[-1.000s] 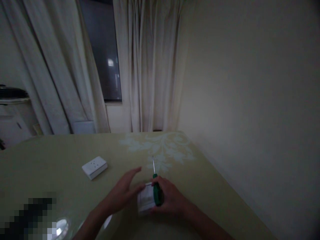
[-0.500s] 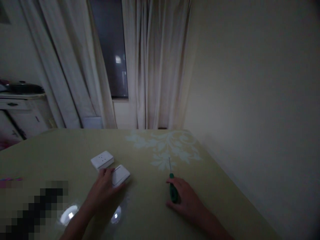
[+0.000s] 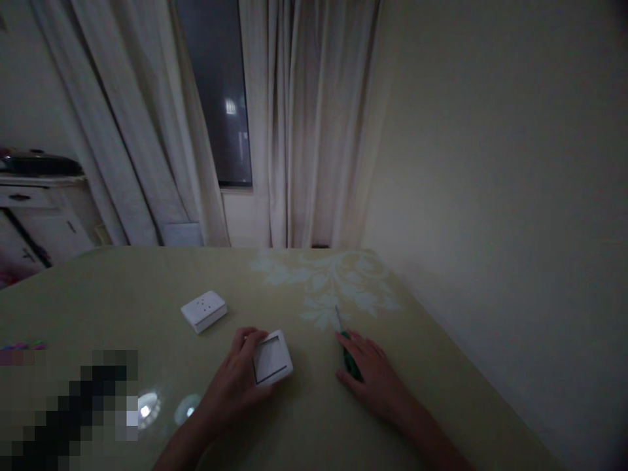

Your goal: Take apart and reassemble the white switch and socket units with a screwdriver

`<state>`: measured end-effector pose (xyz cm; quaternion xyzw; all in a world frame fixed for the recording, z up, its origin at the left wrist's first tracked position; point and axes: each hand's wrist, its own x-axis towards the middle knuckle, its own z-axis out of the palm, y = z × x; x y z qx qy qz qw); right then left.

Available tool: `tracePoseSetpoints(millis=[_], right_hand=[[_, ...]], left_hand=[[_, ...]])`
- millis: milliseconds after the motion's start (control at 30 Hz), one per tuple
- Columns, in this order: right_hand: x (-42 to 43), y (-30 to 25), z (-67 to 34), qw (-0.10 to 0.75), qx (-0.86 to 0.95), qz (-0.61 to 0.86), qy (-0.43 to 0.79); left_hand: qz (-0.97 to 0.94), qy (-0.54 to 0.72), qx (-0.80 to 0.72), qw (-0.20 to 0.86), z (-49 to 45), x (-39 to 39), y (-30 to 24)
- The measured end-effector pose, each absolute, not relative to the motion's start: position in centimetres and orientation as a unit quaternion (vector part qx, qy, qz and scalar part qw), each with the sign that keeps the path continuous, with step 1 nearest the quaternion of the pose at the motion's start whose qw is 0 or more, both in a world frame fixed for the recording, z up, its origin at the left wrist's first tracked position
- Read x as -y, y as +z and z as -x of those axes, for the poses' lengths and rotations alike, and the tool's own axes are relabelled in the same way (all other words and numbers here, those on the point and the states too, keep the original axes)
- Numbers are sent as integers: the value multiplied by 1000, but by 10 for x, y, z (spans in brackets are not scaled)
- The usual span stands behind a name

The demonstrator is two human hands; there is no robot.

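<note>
Green-handled screwdriver [image 3: 350, 362], right of the white square box [image 3: 273, 360], the two apart. Its long axis runs near-right to far-left, tip pointing far and slightly left, so past the box's right side, not at it. Left hand [image 3: 234, 374] grips the box by its left side, thumb along the near edge, fingers at the far-left corner; can't tell if it touches the surface [image 3: 299, 425]. Right hand [image 3: 371, 374] is curled over the screwdriver handle, well right of the box. Second white box [image 3: 205, 311], holes on top, sits far left, untouched, nearer the left hand.
</note>
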<state>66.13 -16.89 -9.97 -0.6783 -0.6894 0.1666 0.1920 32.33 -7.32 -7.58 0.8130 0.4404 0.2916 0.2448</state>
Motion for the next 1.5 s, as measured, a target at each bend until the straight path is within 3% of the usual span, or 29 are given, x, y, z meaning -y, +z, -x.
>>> tracePoseSetpoints(millis=[100, 233, 333, 500, 733, 1067, 1300, 1367, 1500], right_hand=[[169, -89, -660, 222, 683, 678, 156], [173, -60, -630, 342, 674, 633, 165], [172, -44, -593, 366, 694, 576, 228], [167, -49, -576, 433, 635, 613, 182], [169, -68, -620, 363, 624, 676, 151], [160, -70, -622, 343, 582, 735, 61], [153, -81, -641, 349, 540, 759, 107], [152, -78, -644, 363, 534, 752, 136], [161, -59, -648, 397, 538, 705, 234]], left_hand=[[-837, 286, -415, 214, -337, 87, -77], [-870, 275, -371, 172, -349, 103, -84], [-887, 279, -337, 149, -352, 109, -92], [-887, 278, -347, 123, -347, 102, -101], [-810, 352, -430, 188, -338, 87, -82], [-824, 285, -313, 377, -324, 80, -75], [-739, 299, -247, 551, -312, 77, -75], [-740, 305, -238, 551, -310, 79, -67], [-804, 282, -279, 444, -303, 82, -52]])
